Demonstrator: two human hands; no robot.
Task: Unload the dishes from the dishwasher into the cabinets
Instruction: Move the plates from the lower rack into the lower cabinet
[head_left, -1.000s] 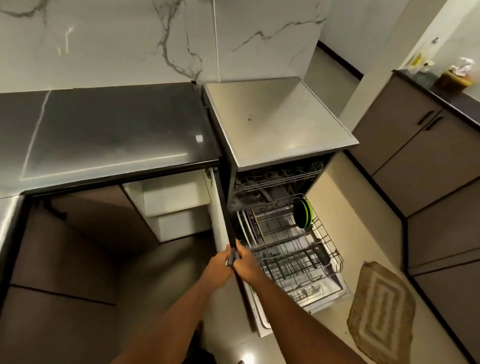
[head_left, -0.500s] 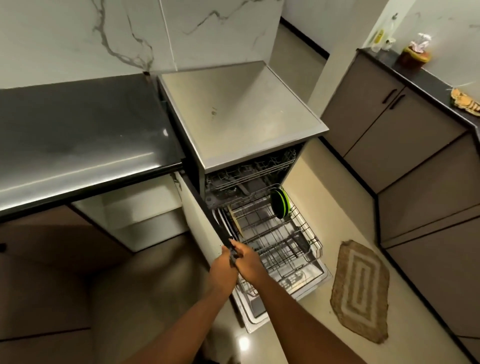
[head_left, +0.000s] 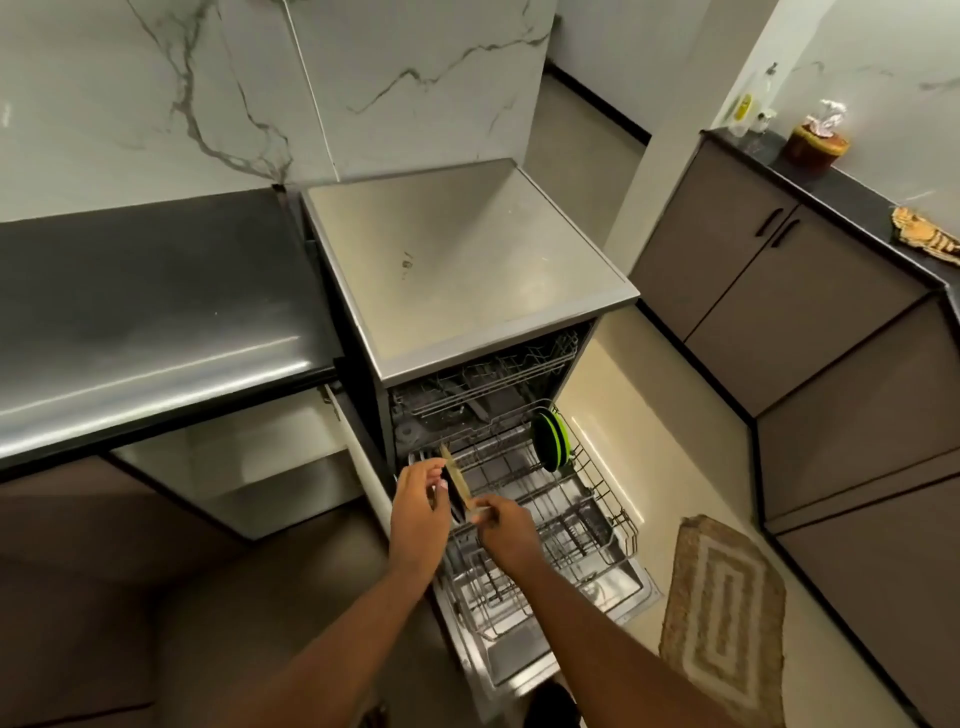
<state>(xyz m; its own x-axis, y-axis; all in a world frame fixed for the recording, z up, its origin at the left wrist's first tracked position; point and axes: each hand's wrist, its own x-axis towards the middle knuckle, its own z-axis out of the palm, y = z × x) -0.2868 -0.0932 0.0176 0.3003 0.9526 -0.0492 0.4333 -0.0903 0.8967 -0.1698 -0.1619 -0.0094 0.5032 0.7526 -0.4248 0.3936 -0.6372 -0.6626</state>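
The dishwasher (head_left: 467, 270) stands open with its lower rack (head_left: 597, 499) pulled out over the lowered door. A thin tan plate (head_left: 456, 477) stands on edge at the rack's left side, with a dark plate just behind it. My left hand (head_left: 418, 506) curls its fingers on the tan plate's left rim. My right hand (head_left: 501, 525) pinches the plate's near lower edge. Two green plates (head_left: 551, 439) stand upright at the rack's far right. The upper rack (head_left: 483, 379) sits inside the machine.
Left of the dishwasher a lower cabinet is open, its white door (head_left: 363, 467) swung out beside my left hand and pale shelves (head_left: 249, 457) inside. A dark countertop (head_left: 156, 312) runs above it. A woven mat (head_left: 727, 613) lies on the floor to the right, near brown cabinets (head_left: 779, 291).
My view has shifted and drawn closer. My hands, clasped together at the rack's left edge before, have parted, and the tan plate now shows between them.
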